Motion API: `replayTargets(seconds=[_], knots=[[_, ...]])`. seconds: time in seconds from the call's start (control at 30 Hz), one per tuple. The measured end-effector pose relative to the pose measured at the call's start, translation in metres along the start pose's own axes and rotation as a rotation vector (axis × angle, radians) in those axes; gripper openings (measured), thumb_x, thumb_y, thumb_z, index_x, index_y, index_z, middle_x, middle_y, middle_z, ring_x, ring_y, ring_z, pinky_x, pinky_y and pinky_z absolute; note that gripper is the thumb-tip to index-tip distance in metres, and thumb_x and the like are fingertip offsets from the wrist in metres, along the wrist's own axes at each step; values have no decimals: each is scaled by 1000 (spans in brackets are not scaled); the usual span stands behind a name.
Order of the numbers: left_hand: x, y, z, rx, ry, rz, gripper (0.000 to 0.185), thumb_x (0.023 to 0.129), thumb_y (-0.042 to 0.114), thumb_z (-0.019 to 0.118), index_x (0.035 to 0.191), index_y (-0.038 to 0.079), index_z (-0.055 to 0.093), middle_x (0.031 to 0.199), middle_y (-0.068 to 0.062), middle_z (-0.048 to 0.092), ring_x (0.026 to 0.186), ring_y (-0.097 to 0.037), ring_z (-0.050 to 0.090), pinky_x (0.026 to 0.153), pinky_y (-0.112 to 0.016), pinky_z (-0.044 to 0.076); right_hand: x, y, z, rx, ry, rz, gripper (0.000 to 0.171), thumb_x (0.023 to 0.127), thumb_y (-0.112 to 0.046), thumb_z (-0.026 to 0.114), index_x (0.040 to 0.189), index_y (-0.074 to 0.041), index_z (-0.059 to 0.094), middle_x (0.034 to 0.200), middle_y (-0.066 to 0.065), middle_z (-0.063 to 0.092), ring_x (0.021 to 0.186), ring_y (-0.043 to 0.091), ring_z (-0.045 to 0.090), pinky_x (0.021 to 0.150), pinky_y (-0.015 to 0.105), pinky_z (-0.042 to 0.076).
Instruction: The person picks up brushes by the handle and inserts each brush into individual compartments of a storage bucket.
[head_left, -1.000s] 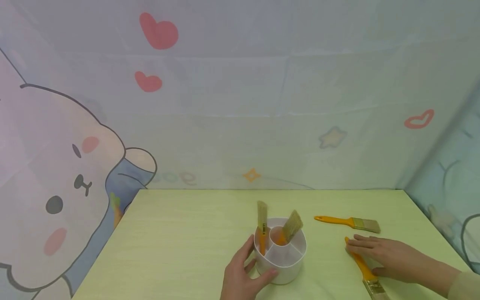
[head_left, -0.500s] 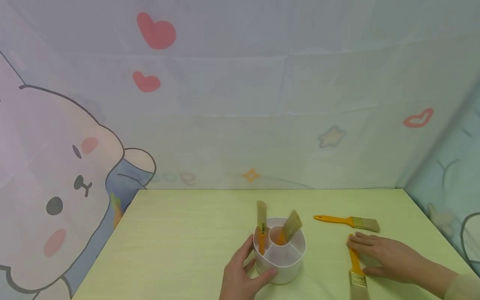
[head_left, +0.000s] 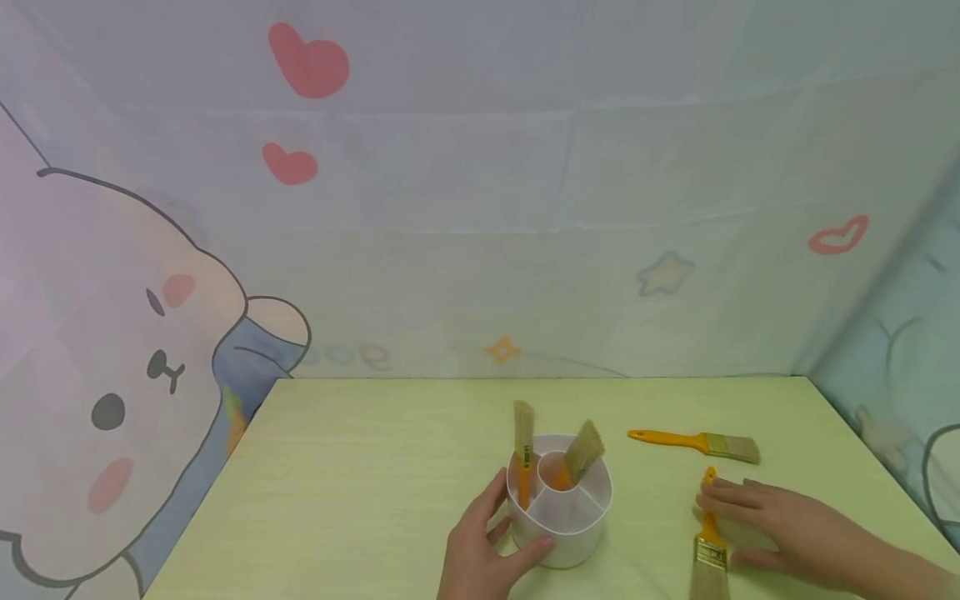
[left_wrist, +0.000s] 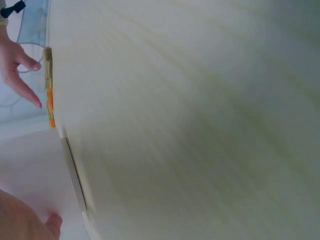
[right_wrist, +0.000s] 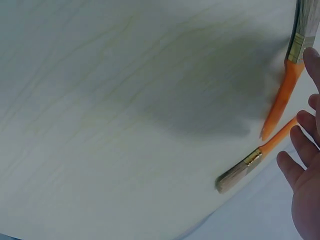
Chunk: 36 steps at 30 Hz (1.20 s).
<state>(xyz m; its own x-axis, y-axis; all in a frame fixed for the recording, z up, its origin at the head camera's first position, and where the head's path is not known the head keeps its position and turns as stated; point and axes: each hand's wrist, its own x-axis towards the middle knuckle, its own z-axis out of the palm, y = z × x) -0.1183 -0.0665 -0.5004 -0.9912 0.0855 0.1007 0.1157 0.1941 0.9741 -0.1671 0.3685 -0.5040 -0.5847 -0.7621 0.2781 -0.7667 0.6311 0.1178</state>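
Observation:
My left hand grips a white round divided holder, thumb across the front and fingers round its left side. Two paintbrushes stand in it bristles up: one upright in the left compartment, another leaning in the central tube. To the right, a flat paintbrush with an orange handle lies on the table, bristles toward me. My right hand is over its handle, fingers and thumb spread. In the right wrist view, the thumb is beside that brush's ferrule and the fingers are extended.
Farther back on the right, another orange-handled paintbrush lies crosswise, bristles to the right. The pale yellow-green table meets a printed cloth backdrop at its back edge.
The near paintbrush has turned from slanting to nearly straight, its bristles swinging left. The right hand's fingers have drawn back from the handle's tip. Left hand and holder stay put.

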Motion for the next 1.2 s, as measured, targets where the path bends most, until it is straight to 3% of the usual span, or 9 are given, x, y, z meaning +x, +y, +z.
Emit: replayTargets(seconds=[0.17, 0.53, 0.77, 0.97, 1.2], knots=[[-1, -1, 0, 0, 1, 5, 97, 83, 34, 95, 162, 8, 45, 162, -13, 51, 148, -37, 49, 109, -37, 57, 0, -4, 3, 16, -14, -8, 60, 91, -56, 80, 139, -20, 73, 140, -3, 70, 118, 24, 72, 84, 38, 66], [-1, 1, 1, 2, -11, -17, 98, 84, 36, 94, 163, 8, 44, 162, -14, 50, 149, -39, 48, 110, -38, 57, 14, -15, 12, 1, -9, 52, 63, 91, -61, 77, 140, -22, 72, 140, 2, 72, 116, 29, 73, 86, 46, 67], [-1, 1, 0, 8, -13, -11, 98, 84, 37, 94, 162, 7, 44, 162, -14, 50, 149, -38, 48, 110, -39, 57, 21, -19, 15, 98, -116, 187, 71, 95, -64, 71, 149, -19, 65, 147, 8, 66, 123, 33, 69, 89, 49, 66], [0, 1, 0, 6, -14, -11, 98, 84, 37, 94, 163, 9, 44, 162, -13, 50, 149, -37, 48, 111, -38, 56, 17, -19, 16, 95, -93, 230, 83, 91, -67, 74, 151, -11, 61, 148, 11, 65, 124, 33, 68, 91, 48, 65], [1, -1, -1, -2, -3, -1, 97, 83, 36, 95, 162, 10, 46, 162, -11, 51, 149, -36, 48, 110, -37, 57, 4, -19, 10, 111, -121, 320, 94, 85, -71, 76, 159, -18, 51, 149, 11, 64, 123, 34, 67, 91, 48, 64]])
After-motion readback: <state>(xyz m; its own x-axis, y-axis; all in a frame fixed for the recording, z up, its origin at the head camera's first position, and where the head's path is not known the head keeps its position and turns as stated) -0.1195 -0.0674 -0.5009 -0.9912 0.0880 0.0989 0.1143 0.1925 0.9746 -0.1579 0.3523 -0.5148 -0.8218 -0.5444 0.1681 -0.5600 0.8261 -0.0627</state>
